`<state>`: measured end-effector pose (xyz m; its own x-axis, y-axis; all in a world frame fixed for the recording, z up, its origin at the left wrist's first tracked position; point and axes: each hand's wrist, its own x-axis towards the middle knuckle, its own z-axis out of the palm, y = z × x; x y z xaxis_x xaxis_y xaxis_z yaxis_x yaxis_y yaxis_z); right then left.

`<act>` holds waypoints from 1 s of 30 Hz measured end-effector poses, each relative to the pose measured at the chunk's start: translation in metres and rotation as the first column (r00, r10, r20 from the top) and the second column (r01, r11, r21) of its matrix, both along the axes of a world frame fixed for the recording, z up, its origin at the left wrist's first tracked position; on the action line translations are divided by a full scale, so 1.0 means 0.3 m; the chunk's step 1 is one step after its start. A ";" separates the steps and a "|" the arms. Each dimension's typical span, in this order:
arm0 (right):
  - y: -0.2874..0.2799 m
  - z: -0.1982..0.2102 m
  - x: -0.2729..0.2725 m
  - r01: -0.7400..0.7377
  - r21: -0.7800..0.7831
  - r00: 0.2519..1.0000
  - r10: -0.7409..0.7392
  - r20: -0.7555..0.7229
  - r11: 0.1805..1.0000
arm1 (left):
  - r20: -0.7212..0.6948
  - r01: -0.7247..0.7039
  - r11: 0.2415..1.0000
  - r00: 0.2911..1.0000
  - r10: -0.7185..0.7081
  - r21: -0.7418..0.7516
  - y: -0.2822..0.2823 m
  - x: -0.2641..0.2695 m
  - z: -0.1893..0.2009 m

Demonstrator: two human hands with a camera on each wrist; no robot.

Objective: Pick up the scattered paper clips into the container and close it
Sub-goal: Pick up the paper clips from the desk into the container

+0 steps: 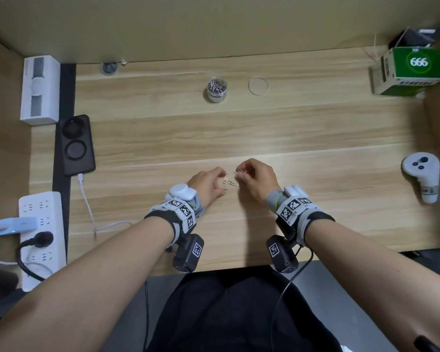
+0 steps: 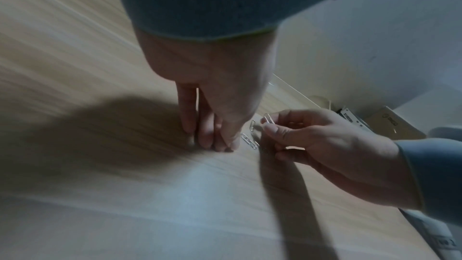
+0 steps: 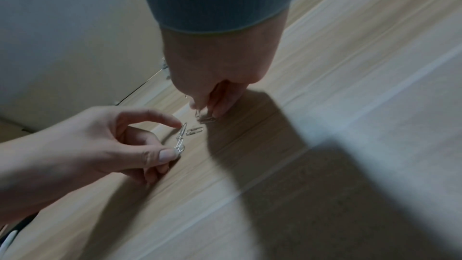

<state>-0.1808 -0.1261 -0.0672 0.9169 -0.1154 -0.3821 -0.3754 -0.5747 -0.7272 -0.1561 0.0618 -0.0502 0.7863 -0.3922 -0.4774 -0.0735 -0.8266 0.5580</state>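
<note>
A small clear container (image 1: 217, 88) full of paper clips stands open at the back of the wooden desk (image 1: 315, 128). Its clear round lid (image 1: 258, 85) lies flat to its right. Near the front edge, a few loose paper clips (image 1: 229, 183) lie between my hands. My left hand (image 1: 221, 182) curls over them, index tip on the far end of one clip (image 3: 183, 127) and thumb pinching another (image 3: 179, 148). My right hand (image 1: 240, 172) pinches a clip (image 2: 268, 119) just above the desk, and another clip (image 3: 207, 119) lies under its fingertips.
A black phone (image 1: 75, 144) on a white cable and a white box (image 1: 40, 90) sit at the left, with a power strip (image 1: 42, 237) below them. A green carton (image 1: 409, 71) stands at the back right. A white controller (image 1: 422, 177) lies at the right.
</note>
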 end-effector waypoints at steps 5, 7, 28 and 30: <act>-0.081 0.008 -0.015 -0.006 0.002 0.999 0.006 -0.053 1.000 | 0.050 -0.010 0.992 0.999 0.004 0.123 -0.062 0.022 0.019; -0.109 0.013 -0.018 0.019 0.001 0.997 -0.019 -0.068 1.000 | 0.049 -0.025 0.986 0.999 0.017 0.164 -0.083 0.036 0.031; -0.007 0.040 0.025 -0.217 -0.178 0.966 0.184 -0.182 0.960 | 0.013 0.107 0.924 0.993 -0.121 0.366 -0.074 0.051 0.066; 0.007 0.042 0.032 -0.214 -0.189 0.966 0.180 -0.185 0.958 | 0.009 0.087 0.932 0.995 -0.097 0.350 -0.062 0.051 0.071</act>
<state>-0.1711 -0.1240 -0.0547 0.8560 -0.0308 -0.5161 -0.3436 -0.7798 -0.5233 -0.1406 0.0432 -0.0290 0.7684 -0.2755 -0.5776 -0.1689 -0.9579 0.2322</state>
